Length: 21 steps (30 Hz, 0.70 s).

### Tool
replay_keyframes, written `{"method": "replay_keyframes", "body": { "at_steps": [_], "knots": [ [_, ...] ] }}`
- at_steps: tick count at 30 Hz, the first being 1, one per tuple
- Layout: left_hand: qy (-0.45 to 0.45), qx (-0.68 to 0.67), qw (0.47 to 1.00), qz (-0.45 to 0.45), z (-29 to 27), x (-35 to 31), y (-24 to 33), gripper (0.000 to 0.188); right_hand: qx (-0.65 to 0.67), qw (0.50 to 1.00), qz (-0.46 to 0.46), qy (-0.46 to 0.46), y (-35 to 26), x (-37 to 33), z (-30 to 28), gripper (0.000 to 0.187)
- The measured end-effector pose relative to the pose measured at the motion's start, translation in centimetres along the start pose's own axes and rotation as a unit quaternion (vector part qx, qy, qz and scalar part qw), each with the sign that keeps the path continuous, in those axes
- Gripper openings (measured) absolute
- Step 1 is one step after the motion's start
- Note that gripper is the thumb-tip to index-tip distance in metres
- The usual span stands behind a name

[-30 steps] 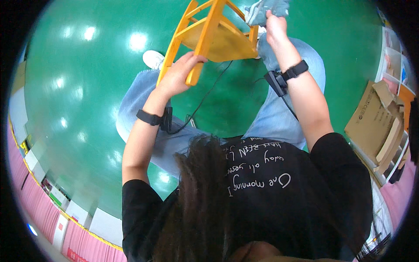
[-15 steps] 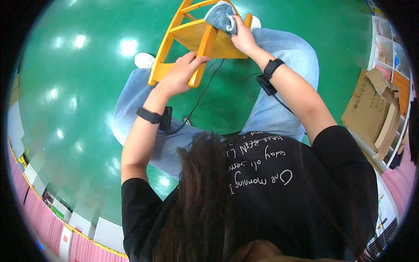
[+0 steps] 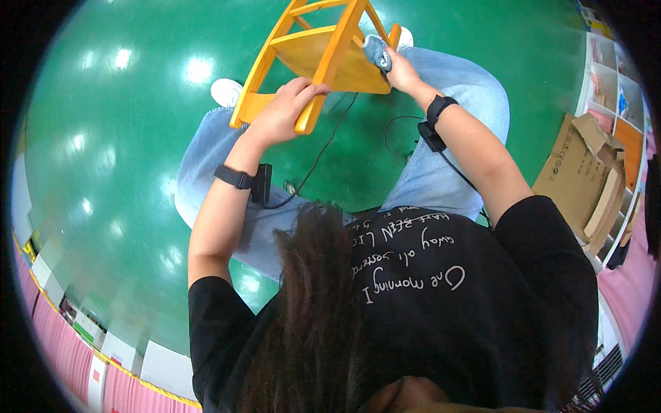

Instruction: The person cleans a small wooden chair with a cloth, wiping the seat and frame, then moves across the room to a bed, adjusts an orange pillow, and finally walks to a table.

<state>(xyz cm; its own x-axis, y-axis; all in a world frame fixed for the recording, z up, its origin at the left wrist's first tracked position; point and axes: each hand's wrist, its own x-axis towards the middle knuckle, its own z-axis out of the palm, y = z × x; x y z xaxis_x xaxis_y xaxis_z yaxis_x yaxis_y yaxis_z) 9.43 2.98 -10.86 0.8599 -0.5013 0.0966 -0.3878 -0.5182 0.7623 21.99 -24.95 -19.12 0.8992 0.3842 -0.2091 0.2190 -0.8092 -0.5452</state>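
A small yellow wooden chair (image 3: 306,51) is tilted between my knees, its top cut off by the upper edge of the view. My left hand (image 3: 284,110) is closed around the lower end of one of its wooden bars, fingers wrapped over the near end. At the chair's right side, my right hand (image 3: 405,71) grips a bunched blue-grey cloth (image 3: 376,53). The cloth lies against the chair beside the seat panel; part of it is hidden behind my fingers.
Shiny green floor (image 3: 131,151) spreads around me. Dark cables (image 3: 322,153) run from my wrist straps near the chair. Flattened cardboard (image 3: 575,175) leans by a white shelf unit (image 3: 602,76) on the right. Pink curtains (image 3: 65,337) hang at the lower left.
My right hand has drawn the cloth off the bar's upper part, moving right and slightly down to the chair's right side. The cloth is more bunched. My left hand keeps its hold.
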Motion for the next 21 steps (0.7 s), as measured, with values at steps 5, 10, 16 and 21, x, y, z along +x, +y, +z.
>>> {"method": "replay_keyframes", "body": {
  "at_steps": [5, 10, 16, 21],
  "knots": [
    [-0.014, -0.001, 1.0, -0.006, -0.3, -0.2, -0.1, 0.054, -0.039, 0.993, 0.066, -0.089, 1.1, 0.2, 0.6, 0.042],
    [-0.025, 0.006, 1.0, -0.003, -0.3, 0.4, -0.4, 0.053, -0.063, 0.987, 0.075, -0.127, 4.7, 0.7, 2.1, 0.049],
    [-0.034, 0.008, 0.999, -0.003, -0.6, 1.0, -0.1, 0.054, -0.051, 0.965, 0.17, -0.194, 8.0, 1.2, 3.7, 0.039],
    [-0.056, 0.025, 0.998, -0.021, -1.2, -0.3, -0.4, 0.055, 0.104, 0.942, 0.291, -0.134, 1.0, 3.9, 1.9, 0.04]
  ]
}}
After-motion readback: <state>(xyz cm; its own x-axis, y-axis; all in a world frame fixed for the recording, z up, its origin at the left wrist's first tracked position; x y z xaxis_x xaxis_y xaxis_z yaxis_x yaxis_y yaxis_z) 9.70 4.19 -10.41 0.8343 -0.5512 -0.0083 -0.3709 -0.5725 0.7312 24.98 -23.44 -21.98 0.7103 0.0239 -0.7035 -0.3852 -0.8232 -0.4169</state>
